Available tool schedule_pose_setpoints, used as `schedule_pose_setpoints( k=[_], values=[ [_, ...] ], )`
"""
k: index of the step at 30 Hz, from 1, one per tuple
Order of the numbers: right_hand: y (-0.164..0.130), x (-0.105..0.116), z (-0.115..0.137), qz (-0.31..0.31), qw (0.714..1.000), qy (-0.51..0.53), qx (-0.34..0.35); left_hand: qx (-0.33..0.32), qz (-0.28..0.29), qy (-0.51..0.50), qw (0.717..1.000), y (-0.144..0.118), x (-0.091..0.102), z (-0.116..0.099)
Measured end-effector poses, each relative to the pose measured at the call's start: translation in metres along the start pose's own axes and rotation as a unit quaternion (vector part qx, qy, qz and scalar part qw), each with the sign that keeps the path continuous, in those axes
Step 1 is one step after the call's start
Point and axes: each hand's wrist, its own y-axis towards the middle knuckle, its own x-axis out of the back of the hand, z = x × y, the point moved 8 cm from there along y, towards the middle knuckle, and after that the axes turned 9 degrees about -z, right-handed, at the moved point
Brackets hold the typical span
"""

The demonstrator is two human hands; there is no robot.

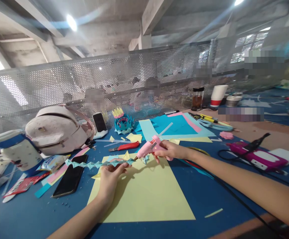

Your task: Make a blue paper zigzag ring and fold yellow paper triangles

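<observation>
The left hand (109,176) has its fingers (118,167) pinched together on a folded teal paper strip (94,163), held just above the yellow sheet (144,196). The right hand (169,151) has its fingers wrapped tight around a pink glue gun (149,147), whose nozzle meets the strip's right end just beside the left fingertips. Judged risk: hot glue could reach those fingertips, given how close the nozzle sits, or drip onto the yellow sheet beneath; the black cord (234,196) trailing right of the sheet could snag on the forearm and pull the gun off line. Left of the yellow sheet lie a dark phone (71,177) and a pale backpack (56,129); behind it, a red cutter (126,146), a teal paper flower (123,122) and coloured paper sheets (176,126). The blue desk (204,199) is littered with offcuts. A perforated metal screen (134,76) backs it, under a concrete ceiling.
</observation>
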Motion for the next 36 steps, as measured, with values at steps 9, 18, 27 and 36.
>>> schedule_pose_setpoints(
  k=[9,18,27,36],
  values=[
    [0.001,-0.002,0.0,0.019,1.0,0.004,0.018,0.016,-0.006,-0.019,1.0,0.004,0.002,0.008],
    [0.002,-0.001,-0.002,0.009,1.0,0.007,0.009,0.018,-0.004,-0.051,0.999,0.004,0.001,0.007],
    [0.002,0.006,-0.006,0.0,1.0,-0.016,-0.002,0.04,-0.01,-0.105,0.994,0.008,0.004,0.02],
    [0.001,0.009,-0.007,0.0,1.0,-0.016,-0.026,0.05,-0.01,-0.107,0.993,0.009,0.003,0.02]
  ],
)
